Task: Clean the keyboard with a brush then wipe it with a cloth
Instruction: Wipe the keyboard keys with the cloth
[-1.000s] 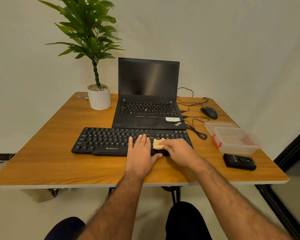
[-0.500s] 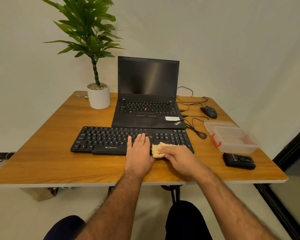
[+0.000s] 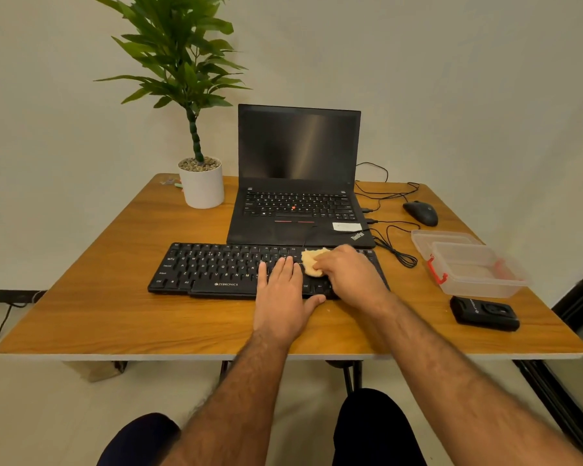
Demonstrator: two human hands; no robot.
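From my remote seat I saw the black full-size plastic keyboard (image 3: 249, 269) lying across the middle of the brown wood-grain worktop (image 3: 98, 311), just in front of an open black laptop (image 3: 298, 183). My left hand (image 3: 283, 297) lay flat on the keyboard's right half, fingers straight and together, thumb at the front edge. My right hand (image 3: 349, 275) pressed a small crumpled beige cloth (image 3: 312, 262) onto the keys near the keyboard's right end, fingers curled over the cloth. At the right of the worktop stood a clear rectangular plastic container (image 3: 478, 274) with red clips, its clear lid (image 3: 441, 238) lying partly under its far side; I could not tell whether it held anything. Just in front of it lay a small black boxy device (image 3: 483, 312). A black corded mouse (image 3: 419, 212) sat behind it, and a white pot (image 3: 202, 186) held pebbles and a green leafy plant (image 3: 179, 62).
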